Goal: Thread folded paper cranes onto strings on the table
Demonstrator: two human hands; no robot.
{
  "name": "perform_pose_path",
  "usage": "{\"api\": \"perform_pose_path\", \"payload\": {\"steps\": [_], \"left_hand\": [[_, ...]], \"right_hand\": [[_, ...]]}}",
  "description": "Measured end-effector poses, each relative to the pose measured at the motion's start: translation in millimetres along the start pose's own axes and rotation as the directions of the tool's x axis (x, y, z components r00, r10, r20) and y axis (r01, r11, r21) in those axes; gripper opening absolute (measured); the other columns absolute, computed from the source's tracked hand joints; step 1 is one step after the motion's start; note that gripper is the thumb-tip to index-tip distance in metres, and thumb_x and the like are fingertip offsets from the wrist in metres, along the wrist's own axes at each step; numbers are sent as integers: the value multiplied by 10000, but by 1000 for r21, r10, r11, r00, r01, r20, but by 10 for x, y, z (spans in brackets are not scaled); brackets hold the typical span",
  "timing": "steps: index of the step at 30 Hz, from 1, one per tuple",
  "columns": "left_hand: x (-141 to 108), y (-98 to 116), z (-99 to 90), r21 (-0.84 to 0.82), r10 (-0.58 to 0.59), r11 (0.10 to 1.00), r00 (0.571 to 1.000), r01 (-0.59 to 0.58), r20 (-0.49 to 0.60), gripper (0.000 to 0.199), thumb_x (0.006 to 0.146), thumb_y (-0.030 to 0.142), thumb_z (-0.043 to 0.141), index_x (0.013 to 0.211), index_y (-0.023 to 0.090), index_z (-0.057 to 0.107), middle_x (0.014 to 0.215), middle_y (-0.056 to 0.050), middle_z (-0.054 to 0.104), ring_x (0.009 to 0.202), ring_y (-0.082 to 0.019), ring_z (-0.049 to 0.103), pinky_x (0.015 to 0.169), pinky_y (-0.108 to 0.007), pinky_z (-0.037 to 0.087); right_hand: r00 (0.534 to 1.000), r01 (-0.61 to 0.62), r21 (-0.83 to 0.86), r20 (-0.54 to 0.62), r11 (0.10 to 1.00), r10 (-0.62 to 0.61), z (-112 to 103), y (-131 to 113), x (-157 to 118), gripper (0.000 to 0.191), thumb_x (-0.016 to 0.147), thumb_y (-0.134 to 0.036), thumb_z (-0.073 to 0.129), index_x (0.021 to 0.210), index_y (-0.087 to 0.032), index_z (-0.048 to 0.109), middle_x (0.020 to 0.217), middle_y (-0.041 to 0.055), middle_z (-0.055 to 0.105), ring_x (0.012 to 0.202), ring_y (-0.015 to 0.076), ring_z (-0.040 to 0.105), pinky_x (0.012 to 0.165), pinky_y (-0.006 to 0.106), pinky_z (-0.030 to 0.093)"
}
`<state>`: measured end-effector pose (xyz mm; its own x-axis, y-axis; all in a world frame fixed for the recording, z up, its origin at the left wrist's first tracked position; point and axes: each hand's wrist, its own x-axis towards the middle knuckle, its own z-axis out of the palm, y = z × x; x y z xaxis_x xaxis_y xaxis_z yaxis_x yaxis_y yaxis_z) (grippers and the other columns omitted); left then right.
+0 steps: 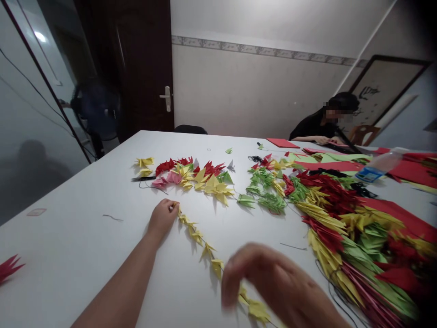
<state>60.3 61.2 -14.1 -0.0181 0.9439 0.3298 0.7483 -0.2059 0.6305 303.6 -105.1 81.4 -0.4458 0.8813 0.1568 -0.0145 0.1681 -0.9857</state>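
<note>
My left hand (164,219) pinches the far end of a string of yellow folded paper cranes (195,236) on the white table (78,264). From there the cranes run along a dark thread toward the lower right. Over the near part of this string is my right hand (262,269), smeared by motion with its fingers bent down. Whether it touches the string or holds anything does not show. Beyond my left hand lie red, pink, yellow and green folded paper cranes (215,186). Small dark scissors (143,179) lie to their left.
A large heap of strung red, yellow and green cranes (327,214) covers the right side. A clear bottle (378,165) lies tilted behind it, near red paper sheets (414,171). One person (316,125) sits at the far right. A red folded piece (10,269) is at the left edge.
</note>
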Motion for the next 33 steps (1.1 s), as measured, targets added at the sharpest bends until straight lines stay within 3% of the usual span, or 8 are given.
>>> {"api": "perform_pose_path", "payload": {"steps": [4, 8, 14, 17, 19, 22, 28, 33], "left_hand": [[6, 2, -9, -56, -11, 998, 1000, 10, -26, 282, 735, 333, 463, 799, 159, 676, 821, -54, 622, 678, -162, 568, 703, -284, 451], [1, 8, -3, -122, -55, 991, 997, 47, -61, 285, 716, 353, 496, 814, 160, 680, 809, -50, 630, 680, -163, 584, 681, -276, 467], [0, 20, 8, -225, -129, 968, 990, 112, -62, 274, 717, 355, 516, 844, 165, 668, 853, -51, 672, 670, -162, 625, 668, -283, 491], [3, 35, 10, -265, -160, 954, 986, 140, -54, 243, 700, 351, 548, 813, 169, 663, 754, -41, 685, 655, -174, 631, 660, -291, 493], [0, 56, 24, -299, -174, 941, 984, 159, -24, 222, 700, 356, 557, 771, 170, 654, 657, -24, 676, 605, -172, 632, 613, -277, 492], [-8, 95, 59, -338, -191, 923, 982, 182, 6, 226, 716, 375, 546, 740, 168, 633, 590, -12, 655, 571, -166, 630, 563, -256, 481], [-8, 138, 76, -437, -235, 872, 972, 219, 19, 265, 682, 426, 568, 694, 163, 587, 616, -21, 638, 568, -163, 608, 565, -259, 465], [18, 258, 117, -490, -246, 831, 964, 264, 104, 275, 671, 442, 565, 685, 167, 559, 584, -1, 596, 568, -155, 584, 545, -249, 447]], "right_hand": [[935, -245, -100, -288, 964, 208, -482, 216, 347, 386, 742, -531, 535, 908, -198, 639, 881, 76, 651, 867, 205, 574, 834, 374, 422], [882, -411, -35, -270, 911, 387, -584, 652, 387, 419, 705, -532, 574, 961, -205, 630, 1055, 79, 614, 1010, 243, 528, 926, 414, 359], [936, -326, 301, -29, 896, 350, 97, 859, 503, 447, 755, -500, 547, 1122, -245, 543, 1221, 48, 528, 1155, 210, 451, 983, 379, 308], [936, -351, 276, 102, 895, 336, 178, 872, 663, 430, 761, -477, 550, 1125, -248, 534, 1188, 48, 545, 1160, 196, 442, 977, 359, 309], [944, -322, 106, -33, 941, 327, 81, 893, 872, 345, 760, -443, 549, 1040, -242, 573, 1086, 44, 588, 1066, 204, 494, 945, 373, 326], [947, -221, -142, -270, 965, 177, -81, 975, 1304, 239, 733, -404, 553, 839, -193, 592, 927, 51, 595, 915, 203, 524, 845, 355, 377], [972, -51, -349, -234, 936, -34, -14, 1203, 1777, 242, 711, -432, 568, 712, -190, 565, 745, 16, 560, 755, 163, 499, 704, 283, 374], [968, -70, -219, -250, 973, 13, -56, 1247, 1724, 229, 741, -398, 505, 651, -188, 522, 635, -19, 509, 631, 130, 458, 603, 253, 354]]}}
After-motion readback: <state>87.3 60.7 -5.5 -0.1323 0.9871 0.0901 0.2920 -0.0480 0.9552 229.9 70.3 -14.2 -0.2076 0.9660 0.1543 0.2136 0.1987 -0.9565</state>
